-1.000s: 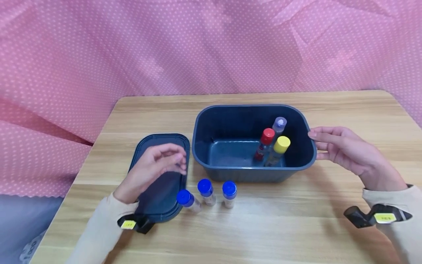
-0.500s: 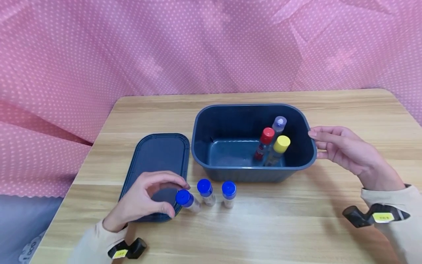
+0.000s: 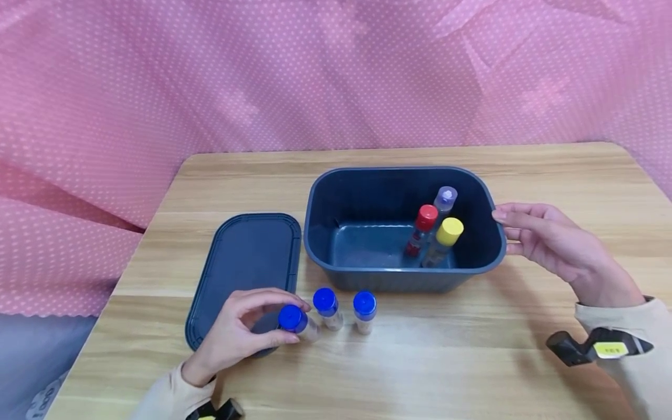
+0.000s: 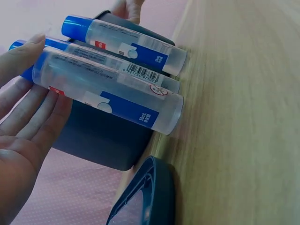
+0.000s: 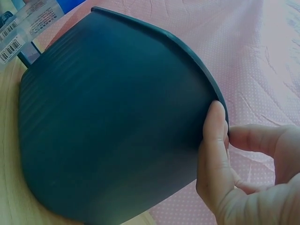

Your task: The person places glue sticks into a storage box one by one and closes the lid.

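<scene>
My left hand (image 3: pixel 247 324) has its thumb and fingers around the upper part of the leftmost blue-capped bottle (image 3: pixel 307 329), a clear plastic bottle standing on the table. In the left wrist view that bottle (image 4: pixel 108 93) shows its blue-and-white label, marked 50 mL. Two similar bottles (image 3: pixel 326 303) (image 3: pixel 364 312) stand just right of it. My right hand (image 3: pixel 556 239) pinches the right rim of a dark blue plastic box (image 3: pixel 399 277), thumb on one side and fingers on the other. Inside the box, toward its right end, are a red-capped bottle (image 3: pixel 420 230), a yellow-capped bottle (image 3: pixel 443 242) and a purple-capped bottle (image 3: pixel 445 199).
A dark blue lid (image 3: pixel 252 251) lies flat on the wooden table (image 3: pixel 446 361), left of the box and partly behind my left hand. Pink dotted cloth (image 3: pixel 336 76) hangs behind the table and along its left side.
My left hand has come down and toward me from above the lid, opened, then closed in around the leftmost blue-capped bottle. My right hand stays at the box's rim.
</scene>
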Demonstrator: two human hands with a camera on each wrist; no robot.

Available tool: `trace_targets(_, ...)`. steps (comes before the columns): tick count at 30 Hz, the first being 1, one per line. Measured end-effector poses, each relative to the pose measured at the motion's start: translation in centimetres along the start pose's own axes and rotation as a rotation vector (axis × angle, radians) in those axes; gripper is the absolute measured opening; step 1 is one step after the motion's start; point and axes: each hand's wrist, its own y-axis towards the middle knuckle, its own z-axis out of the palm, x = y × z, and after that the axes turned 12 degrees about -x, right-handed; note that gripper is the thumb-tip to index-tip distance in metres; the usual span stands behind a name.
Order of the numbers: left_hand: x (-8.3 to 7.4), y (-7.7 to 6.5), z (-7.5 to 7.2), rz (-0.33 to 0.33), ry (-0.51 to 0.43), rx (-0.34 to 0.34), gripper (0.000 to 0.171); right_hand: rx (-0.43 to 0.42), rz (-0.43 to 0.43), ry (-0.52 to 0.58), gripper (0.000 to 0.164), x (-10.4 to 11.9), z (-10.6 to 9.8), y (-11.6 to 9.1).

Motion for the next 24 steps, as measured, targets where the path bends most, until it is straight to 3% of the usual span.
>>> trace_targets(7, 0.15, -0.16, 0.00, -0.050, 0.017, -0.013, 0.041, -0.007, -0.007, 0.009, 0.039, -0.05, 0.14, -0.04)
trace_targets(13, 0.55, -0.18, 0.02, -0.054, 0.028, 0.003, 0.040, -0.006, -0.018, -0.002, 0.039, -0.18, 0.11, -0.06)
trace_targets(24, 0.51, -0.06, -0.33, 0.009, 0.052, 0.003, 0.042, -0.008, -0.013, -0.007, 0.039, -0.06, 0.07, -0.13)
